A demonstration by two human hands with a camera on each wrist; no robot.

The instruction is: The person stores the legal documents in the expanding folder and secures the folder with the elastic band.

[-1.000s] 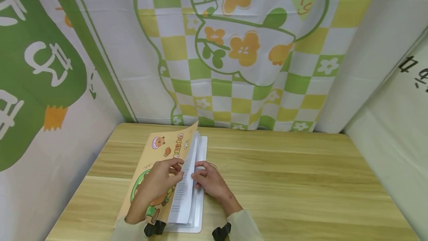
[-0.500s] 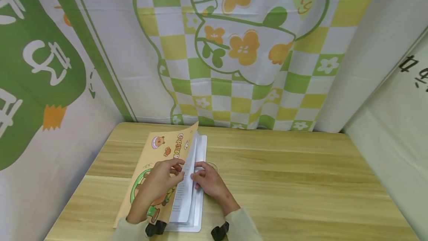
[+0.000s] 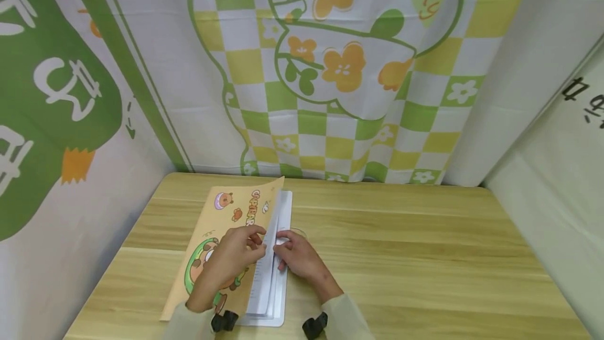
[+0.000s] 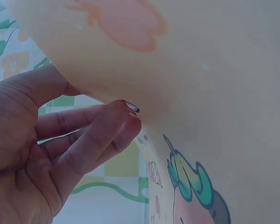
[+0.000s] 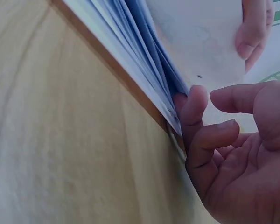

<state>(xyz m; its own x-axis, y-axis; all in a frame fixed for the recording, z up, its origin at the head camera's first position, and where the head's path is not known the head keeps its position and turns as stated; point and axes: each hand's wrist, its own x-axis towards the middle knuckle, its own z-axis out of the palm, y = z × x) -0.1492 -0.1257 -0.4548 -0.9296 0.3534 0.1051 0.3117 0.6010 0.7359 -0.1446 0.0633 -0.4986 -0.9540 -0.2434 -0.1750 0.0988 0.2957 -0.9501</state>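
Note:
An orange folder with cartoon capybaras on its cover (image 3: pixel 238 206) lies at the table's left, its cover lifted along the right edge. White printed sheets (image 3: pixel 261 290) show beneath it, above a pale back cover (image 3: pixel 284 209). My left hand (image 3: pixel 238 251) pinches the cover's free edge; in the left wrist view the cover (image 4: pixel 214 93) bends beside the fingers. At the right edge of the sheets is my right hand (image 3: pixel 299 258), its curled fingers holding the page edges (image 5: pixel 149 60). One fingertip is partly hidden among the pages, and the thumb stands apart from them.
The wooden table (image 3: pixel 401 256) extends to the right of the folder. A thin loop (image 3: pixel 300 233) shows beside the right hand. A patterned curtain (image 3: pixel 330 93) hangs behind the table, and printed cloth (image 3: pixel 47 119) covers the left side.
My left hand has moved slightly right with the cover's edge, so the cover overlaps more of the printed sheets. The right hand has shifted very slightly right.

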